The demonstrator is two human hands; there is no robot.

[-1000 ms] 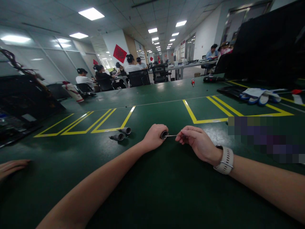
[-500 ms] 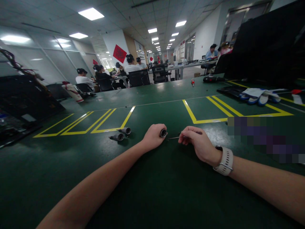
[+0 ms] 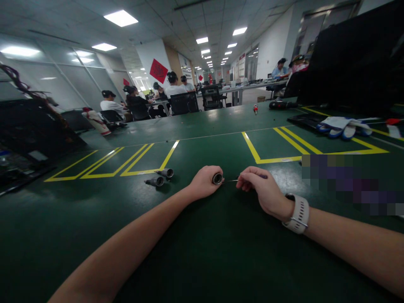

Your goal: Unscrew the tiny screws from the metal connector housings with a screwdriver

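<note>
My left hand is closed round a dark metal cylindrical part, its round open end facing me. Fingers cover the rest of that part. To its right, my right hand pinches a thin screwdriver, whose slim shaft points left at the side of the cylindrical part. Whether the tip touches it I cannot tell. Two similar dark metal parts lie on the green table left of my left hand, their open ends toward me. A pale watch strap circles my right wrist.
Yellow tape outlines mark the green tabletop. White and blue gloves lie at right, near a dark power tool and a small red object. Dark equipment stands at left. Several people sit at tables beyond.
My left hand has shifted slightly right and turned the cylindrical part a little, bringing it closer to the screwdriver. The right hand has hardly moved.
</note>
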